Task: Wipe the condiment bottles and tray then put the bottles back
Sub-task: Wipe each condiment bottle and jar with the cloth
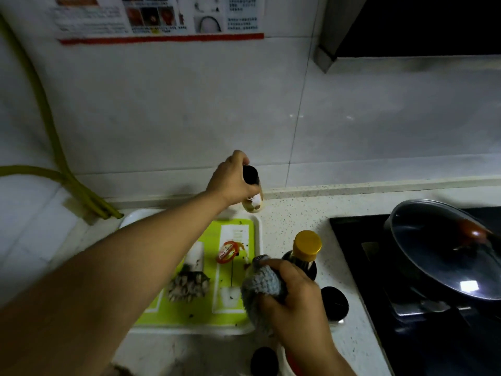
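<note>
My left hand (230,179) grips a small black-capped bottle (254,198) by its top, its base on the counter just behind the tray. The green tray (189,313) with a white rim lies below, stained with dark specks. On it are a red-labelled lid or packet (227,252) and a white-handled brush (189,280). My right hand (295,302) holds a grey cloth (260,289) at the tray's right edge. A dark bottle with a gold cap (307,246) stands just beyond that hand.
A black stove (379,294) with a lidded pan (447,256) fills the right side. Two dark bottle caps (334,302) (264,360) stand near my right arm. Yellow hoses (81,191) run down the tiled wall at left.
</note>
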Demonstrator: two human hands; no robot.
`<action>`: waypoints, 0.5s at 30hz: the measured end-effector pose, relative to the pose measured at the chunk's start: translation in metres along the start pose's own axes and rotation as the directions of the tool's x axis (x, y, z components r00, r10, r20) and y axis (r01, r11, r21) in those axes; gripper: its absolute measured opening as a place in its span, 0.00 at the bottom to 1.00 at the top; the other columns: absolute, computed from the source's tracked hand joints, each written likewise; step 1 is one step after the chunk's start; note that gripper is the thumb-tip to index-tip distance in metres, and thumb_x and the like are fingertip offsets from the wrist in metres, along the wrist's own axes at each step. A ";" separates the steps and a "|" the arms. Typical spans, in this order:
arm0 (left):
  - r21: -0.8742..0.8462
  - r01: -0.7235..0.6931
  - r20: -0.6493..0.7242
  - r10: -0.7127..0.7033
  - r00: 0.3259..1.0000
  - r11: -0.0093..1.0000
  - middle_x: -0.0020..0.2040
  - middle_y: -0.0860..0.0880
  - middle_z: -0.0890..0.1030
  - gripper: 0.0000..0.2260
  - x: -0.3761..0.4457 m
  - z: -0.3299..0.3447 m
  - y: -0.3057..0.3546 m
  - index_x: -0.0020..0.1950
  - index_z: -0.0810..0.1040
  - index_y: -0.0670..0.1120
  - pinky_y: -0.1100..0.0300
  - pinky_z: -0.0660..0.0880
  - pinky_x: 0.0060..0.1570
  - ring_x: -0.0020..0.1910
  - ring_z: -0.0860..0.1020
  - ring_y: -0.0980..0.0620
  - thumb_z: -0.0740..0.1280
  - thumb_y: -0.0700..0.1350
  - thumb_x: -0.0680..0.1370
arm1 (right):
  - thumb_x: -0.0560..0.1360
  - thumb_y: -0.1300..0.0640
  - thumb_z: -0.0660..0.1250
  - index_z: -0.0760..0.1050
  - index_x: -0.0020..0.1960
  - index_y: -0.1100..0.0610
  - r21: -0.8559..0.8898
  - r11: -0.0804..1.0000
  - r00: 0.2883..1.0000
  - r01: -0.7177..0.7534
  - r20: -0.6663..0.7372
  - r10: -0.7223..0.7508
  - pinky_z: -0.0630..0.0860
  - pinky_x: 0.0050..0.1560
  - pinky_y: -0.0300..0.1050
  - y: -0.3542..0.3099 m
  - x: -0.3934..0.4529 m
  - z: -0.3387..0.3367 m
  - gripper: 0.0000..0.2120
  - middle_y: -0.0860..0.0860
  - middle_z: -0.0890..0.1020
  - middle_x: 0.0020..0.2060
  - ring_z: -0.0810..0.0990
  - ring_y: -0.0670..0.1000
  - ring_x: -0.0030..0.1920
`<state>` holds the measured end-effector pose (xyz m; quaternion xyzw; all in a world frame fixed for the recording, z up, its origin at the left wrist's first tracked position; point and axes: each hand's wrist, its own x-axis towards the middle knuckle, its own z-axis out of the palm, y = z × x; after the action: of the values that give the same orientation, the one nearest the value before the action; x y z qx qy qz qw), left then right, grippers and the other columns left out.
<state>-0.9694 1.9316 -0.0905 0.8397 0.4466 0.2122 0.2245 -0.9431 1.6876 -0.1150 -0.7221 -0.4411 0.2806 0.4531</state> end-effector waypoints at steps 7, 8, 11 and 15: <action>-0.006 -0.039 0.216 0.040 0.976 0.999 0.56 0.50 0.74 0.27 -0.080 -0.083 0.028 0.62 0.68 0.50 0.61 0.71 0.47 0.50 0.76 0.50 0.74 0.44 0.66 | 0.58 0.45 0.59 0.72 0.49 0.34 0.082 0.990 0.992 0.114 -0.056 -0.109 0.79 0.49 0.43 -0.020 -0.005 -0.007 0.20 0.44 0.80 0.49 0.79 0.43 0.49; -0.010 -0.039 0.230 0.040 0.972 0.999 0.56 0.51 0.74 0.28 -0.092 -0.090 0.031 0.63 0.68 0.51 0.62 0.72 0.46 0.50 0.76 0.51 0.74 0.44 0.66 | 0.58 0.45 0.59 0.73 0.51 0.35 0.081 0.987 0.989 0.137 -0.058 -0.133 0.79 0.50 0.45 -0.021 -0.006 -0.008 0.21 0.45 0.80 0.50 0.79 0.44 0.50; -0.041 -0.030 0.234 0.039 0.971 0.999 0.55 0.53 0.73 0.29 -0.133 -0.103 0.035 0.63 0.68 0.53 0.60 0.75 0.51 0.52 0.77 0.53 0.75 0.45 0.64 | 0.63 0.51 0.62 0.74 0.60 0.45 0.088 0.972 0.976 0.216 -0.055 -0.212 0.77 0.56 0.47 -0.027 -0.008 -0.009 0.25 0.45 0.79 0.54 0.77 0.44 0.54; -0.193 0.034 0.218 0.009 0.976 0.981 0.54 0.57 0.74 0.30 -0.177 -0.108 0.035 0.59 0.67 0.60 0.60 0.75 0.50 0.46 0.76 0.62 0.75 0.47 0.61 | 0.66 0.57 0.68 0.64 0.65 0.38 0.127 0.941 0.945 0.312 0.064 -0.322 0.69 0.59 0.28 -0.038 -0.015 -0.007 0.31 0.35 0.72 0.58 0.71 0.33 0.60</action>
<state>-1.0970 1.7847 -0.0103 0.8290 0.4015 0.1604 0.3548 -0.9587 1.6792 -0.0779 -0.6018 -0.5533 0.2589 0.5144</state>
